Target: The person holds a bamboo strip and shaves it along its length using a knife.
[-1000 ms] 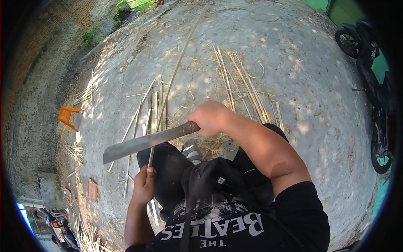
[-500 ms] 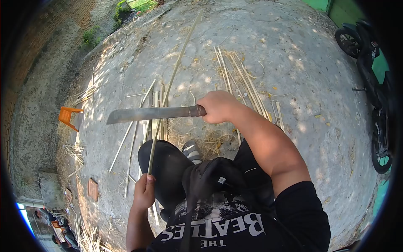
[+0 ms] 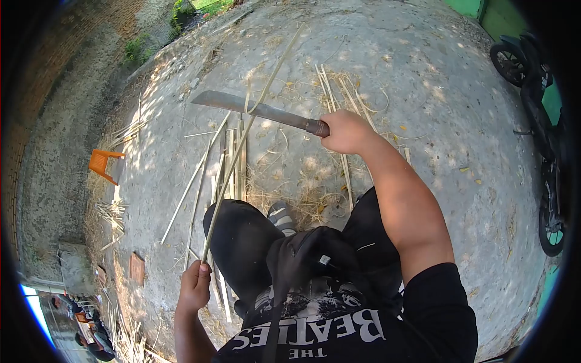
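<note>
My right hand is closed round the dark handle of a machete, whose long blade points left. Against the blade lies a long, thin bamboo strip, and a thin shaving curls up where the two meet. At lower left, my left hand grips the near end of that strip, which slants up and away over my left knee. Several more pale strips lie on the ground beyond my left leg.
More strips and curly shavings lie on the concrete ground ahead. An orange plastic stool stands at left, near a brick and a heap of offcuts. A motorcycle is parked at right.
The machete has moved away from my body, up along the strip and to the right. A shaving now curls at its blade. My left hand has shifted slightly left and down.
</note>
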Demonstrator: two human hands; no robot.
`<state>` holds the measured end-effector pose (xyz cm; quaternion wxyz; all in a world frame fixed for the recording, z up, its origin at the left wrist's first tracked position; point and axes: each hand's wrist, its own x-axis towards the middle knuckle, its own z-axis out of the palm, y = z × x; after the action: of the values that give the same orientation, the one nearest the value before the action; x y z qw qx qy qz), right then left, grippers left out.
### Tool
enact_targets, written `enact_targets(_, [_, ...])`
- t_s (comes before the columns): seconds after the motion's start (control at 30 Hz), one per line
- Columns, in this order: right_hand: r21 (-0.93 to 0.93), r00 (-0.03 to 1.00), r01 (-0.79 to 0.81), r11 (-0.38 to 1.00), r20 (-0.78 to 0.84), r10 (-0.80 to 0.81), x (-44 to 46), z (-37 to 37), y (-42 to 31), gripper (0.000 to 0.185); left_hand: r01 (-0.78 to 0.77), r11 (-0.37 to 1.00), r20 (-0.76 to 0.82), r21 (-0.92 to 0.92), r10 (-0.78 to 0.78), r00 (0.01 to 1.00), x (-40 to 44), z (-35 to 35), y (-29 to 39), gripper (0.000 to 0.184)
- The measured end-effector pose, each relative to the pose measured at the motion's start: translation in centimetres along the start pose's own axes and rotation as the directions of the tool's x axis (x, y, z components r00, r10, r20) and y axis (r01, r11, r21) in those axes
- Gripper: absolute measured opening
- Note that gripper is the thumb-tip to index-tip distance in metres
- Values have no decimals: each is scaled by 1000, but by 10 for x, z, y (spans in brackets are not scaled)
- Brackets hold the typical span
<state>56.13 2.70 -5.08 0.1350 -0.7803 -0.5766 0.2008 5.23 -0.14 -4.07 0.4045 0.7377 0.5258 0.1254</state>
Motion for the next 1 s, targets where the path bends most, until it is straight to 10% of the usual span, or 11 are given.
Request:
enact_targets(0.3, [-50, 826, 564, 824, 11, -564, -28, 42, -48, 15, -14, 994, 69, -107, 22, 997, 14, 20, 9, 45])
enact_targets(0.57, [-18, 994, 75, 997, -76, -77, 8, 8, 20, 12, 79, 989, 118, -127, -64, 991, -40, 6, -26, 48])
enact_targets(1.0, [-58, 909, 329, 943, 291, -299, -11, 46, -36, 17, 49, 991, 24, -124, -46, 999, -65, 53, -103, 57])
